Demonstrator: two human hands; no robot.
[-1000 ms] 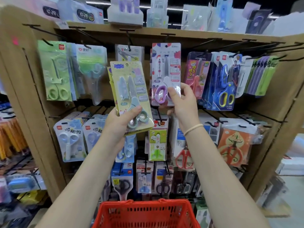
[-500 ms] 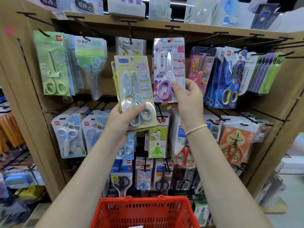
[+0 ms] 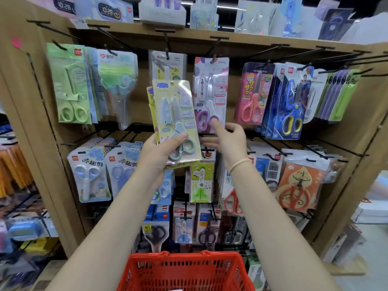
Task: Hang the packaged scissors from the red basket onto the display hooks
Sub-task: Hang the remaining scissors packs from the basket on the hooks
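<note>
I am holding yellow-carded scissors packs (image 3: 175,122) in my left hand (image 3: 161,152), fingers pinching them near the bottom, while my right hand (image 3: 227,137), fingers loose, is touching the hung purple-handled scissors pack (image 3: 211,95); nudged, it could be slipping off its hook (image 3: 215,49)

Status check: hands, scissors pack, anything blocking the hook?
Left hand grips yellow scissors pack, unhung. Right hand open, fingertip at hung purple pack. Nothing blocking.

A stationery shop: wooden display rack (image 3: 357,143) with hooks (image 3: 212,50) of packaged scissors (image 3: 211,95) (many brands), red basket (image 3: 186,271) below.
</note>
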